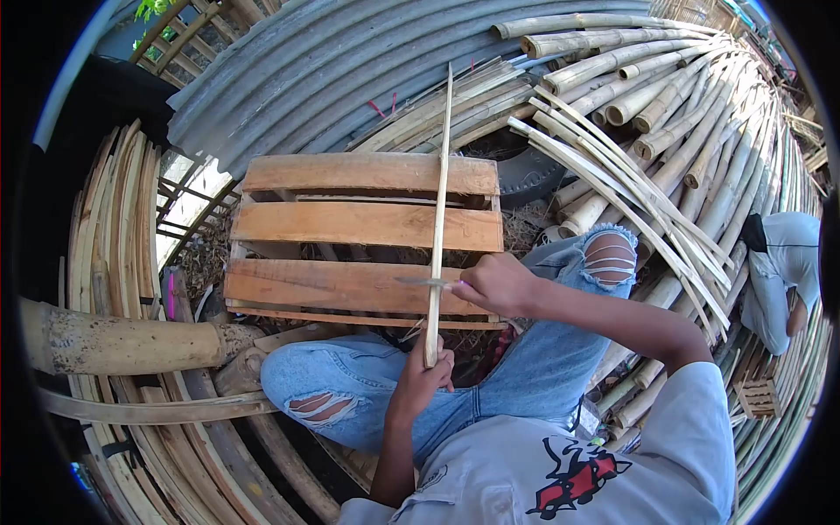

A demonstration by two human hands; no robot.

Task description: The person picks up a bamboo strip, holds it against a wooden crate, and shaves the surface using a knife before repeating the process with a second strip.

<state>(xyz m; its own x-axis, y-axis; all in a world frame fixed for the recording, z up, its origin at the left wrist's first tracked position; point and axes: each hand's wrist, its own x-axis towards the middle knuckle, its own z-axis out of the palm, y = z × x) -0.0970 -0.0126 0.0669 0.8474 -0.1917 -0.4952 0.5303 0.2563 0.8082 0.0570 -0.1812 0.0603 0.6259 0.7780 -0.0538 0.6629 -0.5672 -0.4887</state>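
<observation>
My left hand (422, 378) is closed around the lower end of a long, pale bamboo strip (440, 192). The strip rises almost upright in the view and passes over the slats of a wooden crate (367, 225). In my right hand (500, 285) is a knife (423, 281) with a pinkish handle mostly hidden by the fingers. Its blade points left and crosses the strip just above my left hand. Whether the edge bites into the bamboo cannot be made out.
Bamboo poles (656, 114) and split strips (630, 184) lie to the right, where another person (779, 271) sits. More strips (114, 227) and a thick bamboo pole (131, 341) are at the left. Corrugated sheets (289, 87) and a tire (529, 175) stand behind the crate.
</observation>
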